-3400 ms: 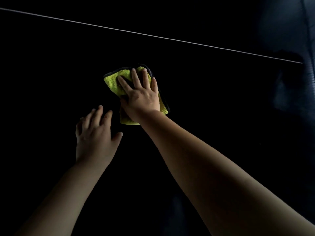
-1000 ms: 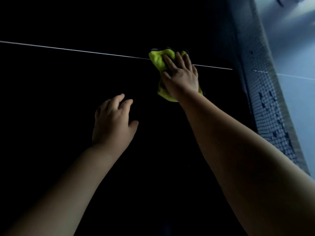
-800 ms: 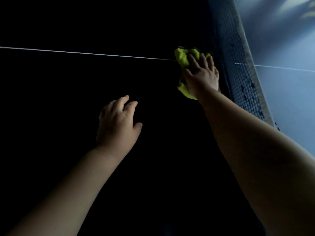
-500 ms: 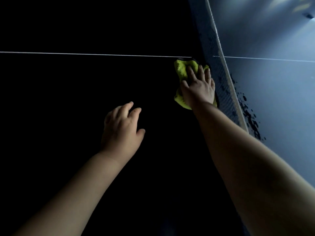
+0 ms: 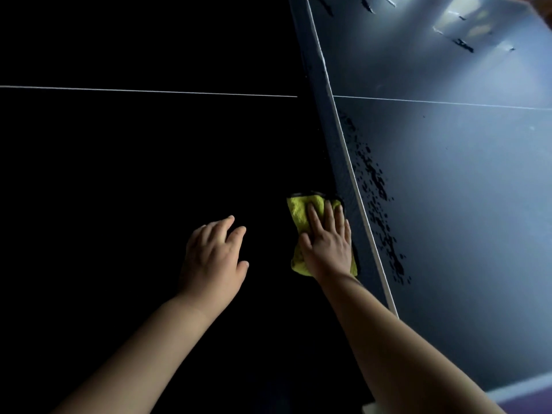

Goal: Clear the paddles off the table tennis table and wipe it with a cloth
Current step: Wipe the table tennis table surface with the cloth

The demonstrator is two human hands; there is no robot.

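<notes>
The dark table tennis table (image 5: pixel 119 174) fills the left of the frame. Its dark mesh net (image 5: pixel 334 144) runs from upper centre down to lower right. Your right hand (image 5: pixel 327 249) presses flat, fingers straight, on the yellow fluffy cloth (image 5: pixel 300 210). The cloth lies just beside the net, its long side along it. Your left hand (image 5: pixel 213 258) is to the left of the cloth, relaxed and holding nothing. The lit half lies to the right, beyond the net, so your right hand is nearer to it.

Dim room, near half of the worktop (image 5: pixel 119 174) lying in near-black shadow, far half beyond the net (image 5: pixel 334 138) catching bluish light, pale reflections (image 5: pixel 460 13) glinting at its far end, purplish floor (image 5: pixel 531 398) showing at lower right
</notes>
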